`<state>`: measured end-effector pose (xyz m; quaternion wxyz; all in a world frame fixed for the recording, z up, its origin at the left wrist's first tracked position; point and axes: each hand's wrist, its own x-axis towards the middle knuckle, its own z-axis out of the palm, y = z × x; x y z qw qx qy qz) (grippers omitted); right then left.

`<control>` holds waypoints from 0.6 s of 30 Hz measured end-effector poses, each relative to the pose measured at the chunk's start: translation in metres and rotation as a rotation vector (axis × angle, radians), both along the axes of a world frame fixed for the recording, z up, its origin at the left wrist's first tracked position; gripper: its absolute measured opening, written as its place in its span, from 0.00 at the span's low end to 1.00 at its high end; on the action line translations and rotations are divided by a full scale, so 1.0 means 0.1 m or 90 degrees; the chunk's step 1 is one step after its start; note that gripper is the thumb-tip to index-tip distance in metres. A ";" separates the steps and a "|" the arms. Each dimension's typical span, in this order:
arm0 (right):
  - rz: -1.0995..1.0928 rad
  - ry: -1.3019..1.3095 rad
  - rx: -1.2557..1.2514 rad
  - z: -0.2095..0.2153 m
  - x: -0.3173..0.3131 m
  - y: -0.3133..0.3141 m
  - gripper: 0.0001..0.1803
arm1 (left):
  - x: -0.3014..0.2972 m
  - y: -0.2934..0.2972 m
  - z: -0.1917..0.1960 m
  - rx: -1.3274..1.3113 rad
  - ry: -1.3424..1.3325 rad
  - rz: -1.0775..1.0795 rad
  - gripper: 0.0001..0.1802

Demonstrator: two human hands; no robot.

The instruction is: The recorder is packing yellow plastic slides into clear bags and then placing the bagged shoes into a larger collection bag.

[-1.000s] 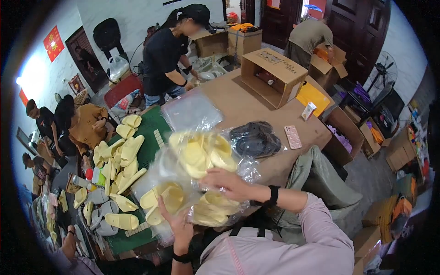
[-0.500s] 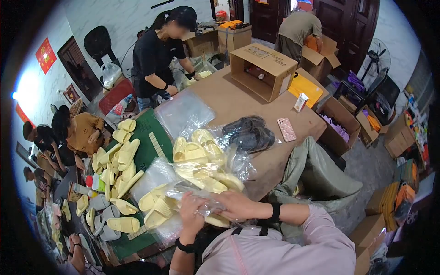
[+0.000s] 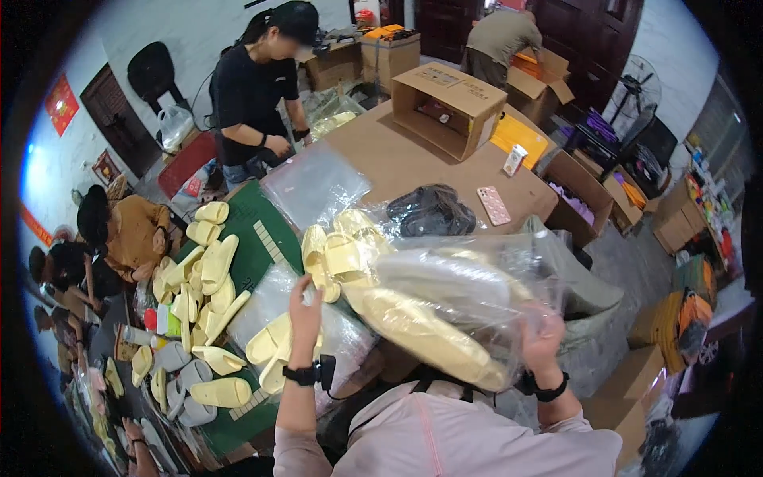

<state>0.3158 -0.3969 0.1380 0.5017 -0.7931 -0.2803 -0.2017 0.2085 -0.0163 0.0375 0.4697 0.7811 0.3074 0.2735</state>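
Note:
My right hand (image 3: 543, 332) grips the end of a clear plastic bag (image 3: 517, 278), which is smeared by motion. Pale yellow slippers (image 3: 433, 338) lie inside it, stretched across in front of me. Off to the left, my left hand (image 3: 305, 310) is raised with its fingers apart and nothing in it. Just below that hand rests a yellow slide slipper (image 3: 274, 350) on a stack of clear bags (image 3: 342, 338). More bagged yellow slippers (image 3: 343, 253) lie on the table beyond, beside bagged black slippers (image 3: 431, 211).
A pile of yellow slippers (image 3: 211, 270) covers the green mat (image 3: 258, 226) at left, with grey slippers (image 3: 191, 389) nearer. On the brown table (image 3: 362, 151) are an open carton (image 3: 445, 107), flat clear bags (image 3: 318, 187) and a pink phone (image 3: 493, 206). A grey-green sack (image 3: 592, 298) stands right. Co-workers stand beyond.
My hands have come apart: the left let go and moved left, while the right swung right, drawing the bagged slippers out with it. The view has shifted slightly.

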 end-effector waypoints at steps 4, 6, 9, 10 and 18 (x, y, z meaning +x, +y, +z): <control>-0.121 0.125 0.124 -0.04 -0.24 -0.15 0.09 | 0.27 -0.03 -0.69 0.170 0.287 -0.203 0.46; -0.192 -0.008 0.019 -0.12 -0.34 -0.28 0.07 | 0.39 -0.12 -0.77 0.263 0.536 -0.197 0.59; -0.249 -0.017 -0.067 0.11 -0.63 -0.30 0.08 | 0.48 -0.05 -0.99 0.318 0.542 -0.115 0.62; -0.300 -0.015 -0.043 0.10 -0.71 -0.29 0.08 | 0.46 -0.05 -1.03 0.351 0.551 -0.075 0.61; -0.422 0.146 0.006 0.09 -1.50 -0.38 0.09 | 0.56 0.35 -1.28 0.103 0.295 0.070 0.56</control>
